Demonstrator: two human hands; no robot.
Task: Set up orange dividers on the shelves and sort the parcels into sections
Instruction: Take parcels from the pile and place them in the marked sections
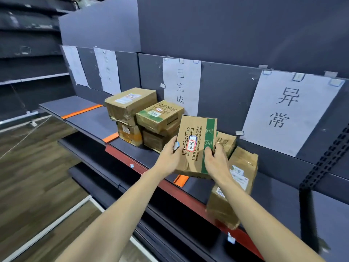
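Both hands hold a brown cardboard parcel (196, 144) with a green stripe and a small red-bordered label, tilted above the dark shelf (90, 118). My left hand (170, 157) grips its left edge and my right hand (215, 163) grips its lower right corner. Three orange dividers lie across the shelf: one far left (82, 111), one by the stack (111, 137), one under the held parcel (181, 180). A stack of several parcels (143, 118) stands between the last two. Right of the hands, a small parcel (225, 142) and a larger one (236, 186) overhang the shelf edge.
White paper signs hang on the back panel: two at the left (107, 70), one in the middle (181, 86), one large at the right (289, 112). A red strip (170, 186) runs along the shelf's front edge. Lower shelves and a wood-pattern floor (37, 167) lie below.
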